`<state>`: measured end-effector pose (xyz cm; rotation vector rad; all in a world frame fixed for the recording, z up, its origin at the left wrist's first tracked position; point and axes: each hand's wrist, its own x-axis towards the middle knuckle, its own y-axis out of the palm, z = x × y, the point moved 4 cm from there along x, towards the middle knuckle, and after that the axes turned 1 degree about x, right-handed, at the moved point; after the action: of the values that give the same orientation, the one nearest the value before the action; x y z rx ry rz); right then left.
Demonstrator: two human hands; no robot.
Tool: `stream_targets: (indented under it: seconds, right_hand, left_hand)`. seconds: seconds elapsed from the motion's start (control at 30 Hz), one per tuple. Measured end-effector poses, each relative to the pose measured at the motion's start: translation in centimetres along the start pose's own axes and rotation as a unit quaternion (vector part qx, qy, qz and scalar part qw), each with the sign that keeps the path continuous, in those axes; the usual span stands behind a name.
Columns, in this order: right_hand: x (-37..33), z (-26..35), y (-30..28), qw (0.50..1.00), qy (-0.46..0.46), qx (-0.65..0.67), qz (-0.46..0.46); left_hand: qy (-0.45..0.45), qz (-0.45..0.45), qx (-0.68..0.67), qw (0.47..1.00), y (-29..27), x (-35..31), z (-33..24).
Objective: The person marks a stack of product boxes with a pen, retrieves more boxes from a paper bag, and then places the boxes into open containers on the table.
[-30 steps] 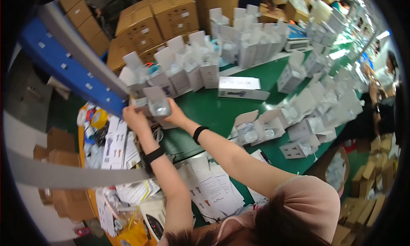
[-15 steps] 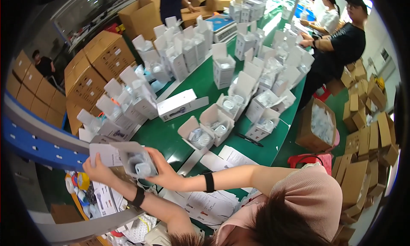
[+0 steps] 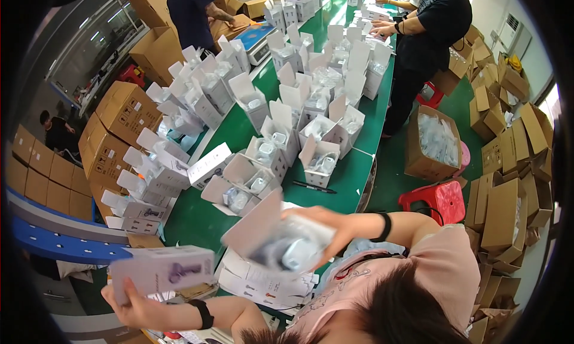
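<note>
My left hand (image 3: 139, 311) grips a white printed box (image 3: 179, 273) by one end, held sideways low on the left; its inside is hidden. In front of my chest, my right hand (image 3: 335, 223) is closed around the side of an open white box (image 3: 268, 229), slightly blurred, with its flap raised. Inside that box lies a white rounded device (image 3: 299, 254) in clear plastic. Printed sheets (image 3: 263, 284) lie in a stack below it. Just beyond stand open white boxes (image 3: 239, 197) with similar bagged devices.
Rows of open white boxes (image 3: 203, 99) line the green table (image 3: 197, 215). A black pen (image 3: 314, 187) lies near its right side. A red stool (image 3: 433, 202) and a carton of plastic bags (image 3: 439, 141) stand at right. Other people work farther along.
My hands have moved apart. The right has carried the open box rightward toward my chest; the left now holds the printed box lower down. The view has shifted too.
</note>
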<state>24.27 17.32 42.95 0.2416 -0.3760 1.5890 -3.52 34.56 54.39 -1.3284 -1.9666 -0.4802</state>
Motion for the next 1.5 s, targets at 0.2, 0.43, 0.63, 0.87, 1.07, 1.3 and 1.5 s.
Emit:
stream_targets:
  seconds: [0.2,0.43,0.63,0.87,1.07,1.3,1.5]
  right_hand:
    - [-18.5,2.3,-17.3,0.883,-0.047,0.282,-0.371]
    - [-28.2,-6.8,-37.7,0.757,-0.028,-0.107,-0.643]
    - [-25.3,-15.9,-47.2,0.798,0.080,-0.230,-0.550]
    - [-29.3,-16.7,-44.7,0.873,0.093,-0.061,-0.475]
    - [-33.3,-18.4,-32.6,0.950,0.177,-0.106,-0.234]
    - [-33.3,-26.8,-26.6,0.876,0.210,-0.207,-0.380]
    - [-30.3,-25.7,-26.3,0.911,0.248,-0.173,-0.280]
  left_hand:
    - [0.073,0.221,-0.263,0.936,5.3,-10.7,-12.1]
    - [-0.076,0.576,-0.247,0.775,22.4,-29.2,-21.7]
    - [-0.074,0.580,-0.261,0.768,32.7,-42.1,-23.6]
    - [-0.095,0.507,-0.254,0.818,39.6,-48.4,-22.5]
    - [-0.053,0.529,-0.247,0.810,40.6,-48.7,-22.3]
    - [0.151,0.472,-0.220,0.840,32.9,-43.0,-25.1]
    - [-0.067,0.141,-0.087,0.984,18.9,-21.7,-8.8]
